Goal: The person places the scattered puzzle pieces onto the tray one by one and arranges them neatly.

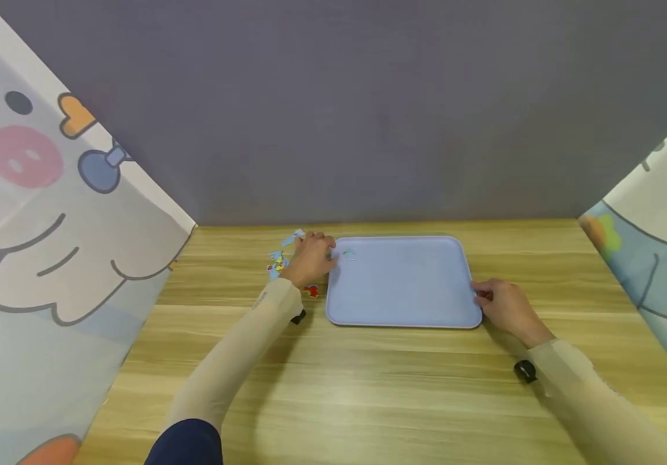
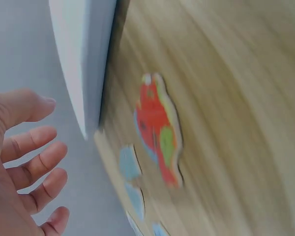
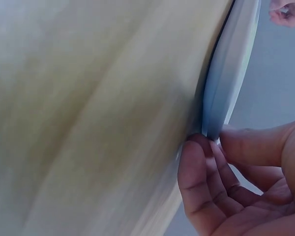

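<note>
A shallow pale-blue tray (image 1: 400,281) lies on the wooden table. My right hand (image 1: 506,309) pinches its right rim, thumb over the edge and curled fingers below it in the right wrist view. At the tray's upper left corner is my left hand (image 1: 310,259), its fingers parted and loosely bent, nothing between them in the left wrist view. One small light-blue piece (image 1: 349,254) lies inside the tray near that corner. A red, green-marked flat piece (image 2: 155,128) with a wavy outline, like a jigsaw piece, rests on the table beside the tray.
Several light-blue and yellow flat pieces (image 1: 277,263) are scattered left of the left hand, partly hidden by it. A grey panel (image 1: 368,116) rises behind the table. Cartoon-printed walls (image 1: 48,213) stand at both sides.
</note>
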Tool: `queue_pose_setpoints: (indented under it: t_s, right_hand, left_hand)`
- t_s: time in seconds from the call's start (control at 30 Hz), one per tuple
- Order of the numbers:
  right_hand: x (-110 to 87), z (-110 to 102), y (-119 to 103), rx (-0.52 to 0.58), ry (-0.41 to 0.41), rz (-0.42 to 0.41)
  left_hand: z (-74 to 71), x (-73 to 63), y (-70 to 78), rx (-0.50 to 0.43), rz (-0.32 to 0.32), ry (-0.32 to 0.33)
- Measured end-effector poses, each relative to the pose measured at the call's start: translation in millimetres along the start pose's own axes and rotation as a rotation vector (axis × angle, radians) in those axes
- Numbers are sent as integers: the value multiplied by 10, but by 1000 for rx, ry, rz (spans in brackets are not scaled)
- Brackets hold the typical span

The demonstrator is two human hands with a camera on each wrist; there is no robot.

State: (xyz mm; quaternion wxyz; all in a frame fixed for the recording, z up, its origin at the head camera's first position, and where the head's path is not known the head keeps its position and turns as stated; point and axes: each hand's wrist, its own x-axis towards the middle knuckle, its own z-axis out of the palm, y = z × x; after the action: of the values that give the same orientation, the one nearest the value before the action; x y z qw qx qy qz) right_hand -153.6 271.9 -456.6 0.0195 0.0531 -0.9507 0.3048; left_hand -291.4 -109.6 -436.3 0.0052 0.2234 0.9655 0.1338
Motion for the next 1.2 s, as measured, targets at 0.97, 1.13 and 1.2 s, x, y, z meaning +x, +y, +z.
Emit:
queue_pose_setpoints:
  t_s: [0.97, 1.13, 1.2]
  right_hand:
    - [-49, 37, -4, -4, 28, 17]
    - [-52, 27, -7, -12, 14, 26]
    - [-54, 20, -5, -16, 10, 23]
  left_hand:
    - [-83, -541, -463, -81, -60, -78]
    - [-9, -655, -394, -13, -34, -80]
    - [14, -688, -374, -12, -37, -78]
